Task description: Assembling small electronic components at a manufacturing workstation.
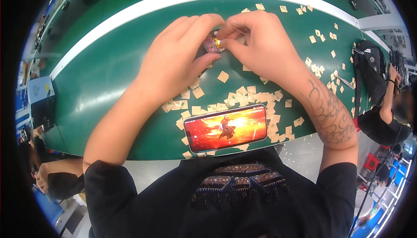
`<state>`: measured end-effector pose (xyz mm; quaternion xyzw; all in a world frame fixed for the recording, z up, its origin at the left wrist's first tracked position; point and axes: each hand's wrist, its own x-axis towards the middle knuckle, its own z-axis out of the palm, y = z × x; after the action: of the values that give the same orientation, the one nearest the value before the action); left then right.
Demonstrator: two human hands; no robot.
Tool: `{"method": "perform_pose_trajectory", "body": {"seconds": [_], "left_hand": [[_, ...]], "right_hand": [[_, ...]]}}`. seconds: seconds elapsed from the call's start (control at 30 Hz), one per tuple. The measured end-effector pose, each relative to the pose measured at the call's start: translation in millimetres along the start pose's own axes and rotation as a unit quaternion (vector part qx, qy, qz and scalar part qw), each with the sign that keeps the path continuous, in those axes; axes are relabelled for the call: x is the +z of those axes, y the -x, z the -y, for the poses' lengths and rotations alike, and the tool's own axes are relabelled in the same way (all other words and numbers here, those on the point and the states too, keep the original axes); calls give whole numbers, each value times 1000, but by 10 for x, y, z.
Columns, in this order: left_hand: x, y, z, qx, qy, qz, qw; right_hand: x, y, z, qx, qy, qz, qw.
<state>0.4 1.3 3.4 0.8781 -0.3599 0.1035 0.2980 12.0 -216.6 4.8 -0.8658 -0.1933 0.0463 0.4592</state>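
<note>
Over the far middle of the green table, my left hand [176,49] is closed around the edge of a small dark reddish part [212,44] that looks like a circuit board. My right hand [263,42] meets it from the other side, thumb and forefinger pinched together at a shiny yellow spot [218,42] on the part. Whatever the right fingertips grip is too small to make out. Below both hands, a phone [226,129] with a bright red and orange picture lies among many small beige paper squares [223,76].
More beige squares [321,71] spread over the right side of the green table [95,73]. A black bag [371,64] sits at the right edge, near another person's arm [388,97]. At the left stands a white and black box [42,101]. A white strip [143,8] runs behind.
</note>
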Motion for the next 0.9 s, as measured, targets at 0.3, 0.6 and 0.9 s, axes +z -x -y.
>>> {"method": "perform_pose_trajectory", "body": {"seconds": [0.3, 0.6, 0.9], "left_hand": [[-19, 4, 2, 28, 5, -25, 999], [11, 9, -34, -56, 125, -63, 988], [-22, -63, -91, -140, 185, 9, 973]], "right_hand": [[-36, 43, -51, -28, -26, -34, 999], [-124, 37, -169, 49, -222, 68, 971], [-42, 40, -128, 3, -154, 31, 988]]}}
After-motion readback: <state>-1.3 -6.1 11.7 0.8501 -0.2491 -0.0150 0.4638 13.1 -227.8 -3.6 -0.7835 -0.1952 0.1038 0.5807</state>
